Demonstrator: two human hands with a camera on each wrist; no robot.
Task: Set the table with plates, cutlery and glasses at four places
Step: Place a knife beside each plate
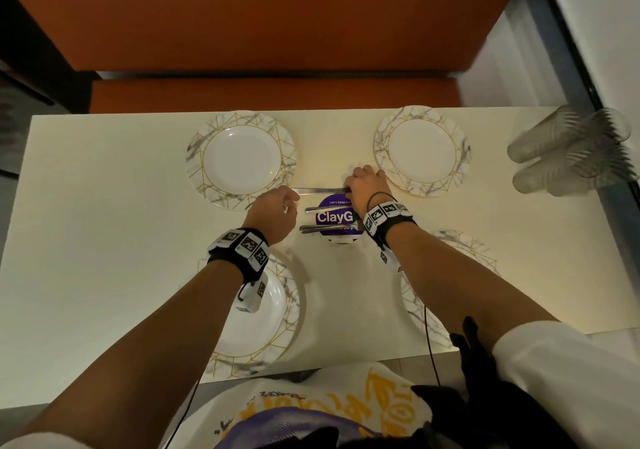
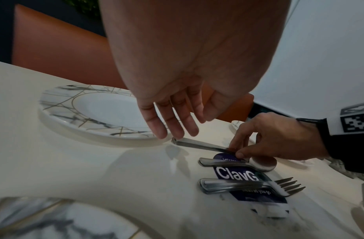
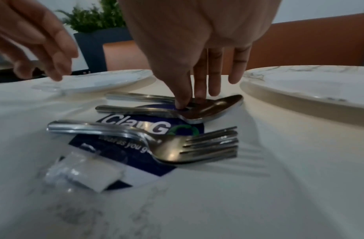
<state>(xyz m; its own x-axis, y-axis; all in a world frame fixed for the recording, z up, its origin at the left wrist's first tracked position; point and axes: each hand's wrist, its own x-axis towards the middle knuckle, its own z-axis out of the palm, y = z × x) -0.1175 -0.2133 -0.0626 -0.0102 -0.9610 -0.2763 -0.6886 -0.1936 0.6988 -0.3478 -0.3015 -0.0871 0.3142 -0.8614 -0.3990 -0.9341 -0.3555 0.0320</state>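
Stack of knives point(image 2: 199, 144) pinched at the blade end by thumb and forefinger of right hand point(image 2: 279, 137), flat on table point(image 1: 104, 223). Left hand point(image 2: 177, 116) hovering just above the handle end, fingers point(image 2: 156, 127) straight and slack, gripping nothing. Spoons point(image 2: 238, 163) and forks point(image 2: 248, 186) stacked nearer the wrists, across a purple sticker point(image 1: 334, 218). Best lifted level, both ends supported, so the stack stays together; one knife then peeled off per place. Four plates point(image 1: 242, 161) bare; tumblers point(image 1: 568, 150) lying on their sides, well right of the fingers, apparently empty.
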